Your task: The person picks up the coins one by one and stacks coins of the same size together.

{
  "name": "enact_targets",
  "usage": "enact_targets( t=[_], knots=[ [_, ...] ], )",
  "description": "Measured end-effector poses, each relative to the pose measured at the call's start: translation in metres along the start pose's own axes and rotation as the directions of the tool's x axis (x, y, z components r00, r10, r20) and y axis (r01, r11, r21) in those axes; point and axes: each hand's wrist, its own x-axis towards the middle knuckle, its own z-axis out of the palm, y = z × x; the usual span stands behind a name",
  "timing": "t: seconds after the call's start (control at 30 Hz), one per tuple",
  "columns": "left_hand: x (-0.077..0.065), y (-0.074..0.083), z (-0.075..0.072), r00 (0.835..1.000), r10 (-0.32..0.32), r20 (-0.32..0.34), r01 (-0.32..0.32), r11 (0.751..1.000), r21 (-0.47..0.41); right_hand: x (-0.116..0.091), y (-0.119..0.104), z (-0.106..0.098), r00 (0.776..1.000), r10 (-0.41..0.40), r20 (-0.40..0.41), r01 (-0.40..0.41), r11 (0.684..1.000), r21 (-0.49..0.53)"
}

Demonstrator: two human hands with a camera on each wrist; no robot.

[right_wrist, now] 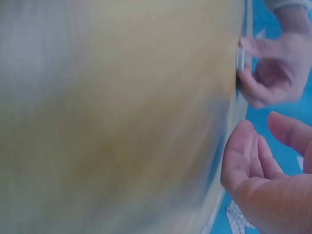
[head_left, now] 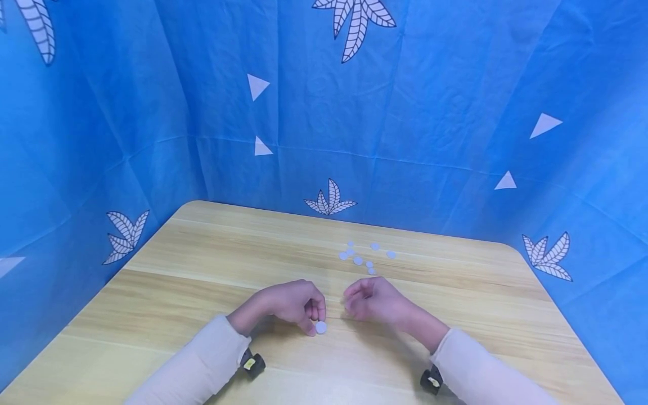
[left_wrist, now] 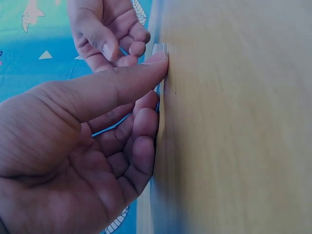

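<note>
On the table, my left hand (head_left: 298, 304) pinches a short stack of pale, silvery coins (head_left: 321, 327) between thumb and fingers. From the side, the stacked coins (right_wrist: 240, 58) show a few thin layers right at the tabletop; the exact number is unclear. My right hand (head_left: 374, 301) hovers a little to the right of the stack. Its thumb and fingers are loosely bent and apart, and nothing shows between them in the right wrist view. Farther back, several loose coins (head_left: 358, 261) of differing sizes lie scattered flat on the wood.
The light wooden table (head_left: 202, 253) has rounded far corners. A blue cloth (head_left: 324, 112) with white leaf and triangle prints hangs behind it and along both sides. Dark wrist cameras (head_left: 254, 364) sit under both pale sleeves (head_left: 202, 360).
</note>
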Motion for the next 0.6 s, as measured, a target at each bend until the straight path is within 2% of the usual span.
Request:
enact_targets(
  t=[0.13, 0.33, 0.4, 0.53, 0.6],
  knots=[
    [0.0, -0.001, 0.0, 1.0, 0.001, -0.002, -0.001, 1.0, -0.005, 0.007, 0.001, -0.013, 0.999, -0.026, -0.048, 0.022, 0.996, -0.081],
    [-0.002, 0.001, 0.0, 1.0, -0.001, 0.0, 0.001, 1.0, -0.022, 0.016, 0.007, -0.03, 0.993, -0.052, -0.107, 0.035, 0.988, -0.151],
    [-0.002, 0.001, 0.0, 1.0, -0.004, -0.001, 0.004, 1.0, -0.024, 0.019, 0.008, -0.035, 0.987, -0.077, -0.137, 0.045, 0.974, -0.223],
    [-0.002, 0.001, 0.0, 1.0, -0.007, -0.003, 0.007, 1.0, -0.022, 0.024, 0.01, -0.044, 0.973, -0.129, -0.19, 0.049, 0.925, -0.378],
    [-0.002, 0.0, 0.0, 1.0, -0.002, -0.003, 0.002, 1.0, -0.022, 0.027, 0.011, -0.047, 0.969, -0.144, -0.203, 0.048, 0.908, -0.415]
  ],
)
